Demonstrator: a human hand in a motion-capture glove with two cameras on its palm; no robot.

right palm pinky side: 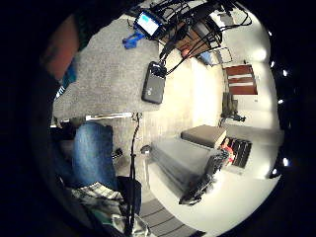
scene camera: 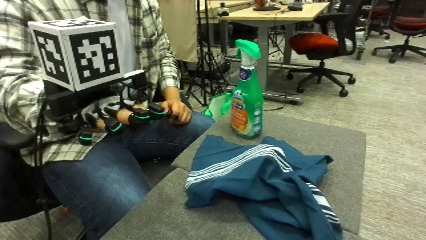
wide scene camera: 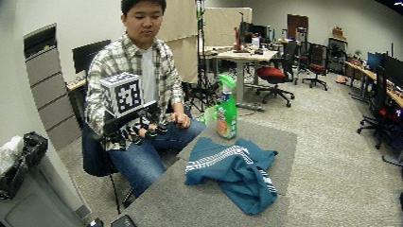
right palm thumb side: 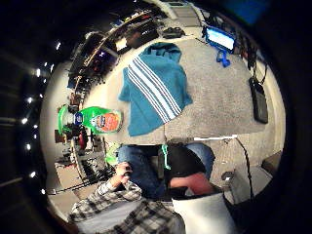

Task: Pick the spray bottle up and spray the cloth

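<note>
A green spray bottle (scene camera: 247,95) with an orange label stands upright at the far edge of the grey table (scene camera: 339,145), also seen as the bottle (wide scene camera: 226,111) and the bottle (right palm thumb side: 95,120). A teal cloth (scene camera: 269,182) with white stripes lies crumpled in front of it; it shows too as the cloth (right palm thumb side: 155,87). My gloved right hand (scene camera: 113,120) hovers over the person's lap, left of the table, apart from bottle and cloth. Its fingers hang loosely curled and hold nothing. The bare left hand (scene camera: 177,110) rests on the thigh.
A black device (right palm pinky side: 154,83) with cables and a small lit screen (right palm thumb side: 219,38) lie at the table's other end. Office chairs (scene camera: 319,47) and desks stand behind. A grey cabinet (wide scene camera: 38,208) sits beside the person.
</note>
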